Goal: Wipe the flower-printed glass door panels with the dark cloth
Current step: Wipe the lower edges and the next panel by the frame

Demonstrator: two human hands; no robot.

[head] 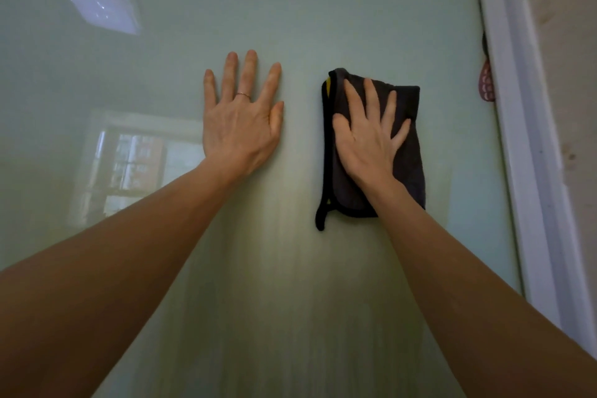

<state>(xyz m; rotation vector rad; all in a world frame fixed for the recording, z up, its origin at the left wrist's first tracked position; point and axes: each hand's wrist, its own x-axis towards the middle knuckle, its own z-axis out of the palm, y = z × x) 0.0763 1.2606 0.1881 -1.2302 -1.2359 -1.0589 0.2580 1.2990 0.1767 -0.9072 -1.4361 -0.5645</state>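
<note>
A pale green glass door panel point(290, 10) fills almost the whole view. The folded dark grey cloth point(410, 152), with black trim and a sliver of yellow at its left edge, lies flat against the glass right of centre. My right hand point(368, 136) presses on the cloth with straight, spread fingers. My left hand point(240, 119) rests flat on the bare glass to the left of the cloth, fingers spread, a thin ring on one finger. No flower print shows on this part of the panel.
A white door frame point(517, 107) runs down the right side, with a beige wall point(568, 74) beyond it. A small pinkish object point(486, 82) peeks out at the frame's edge. The glass reflects a window point(135, 165) and a ceiling light point(100, 3).
</note>
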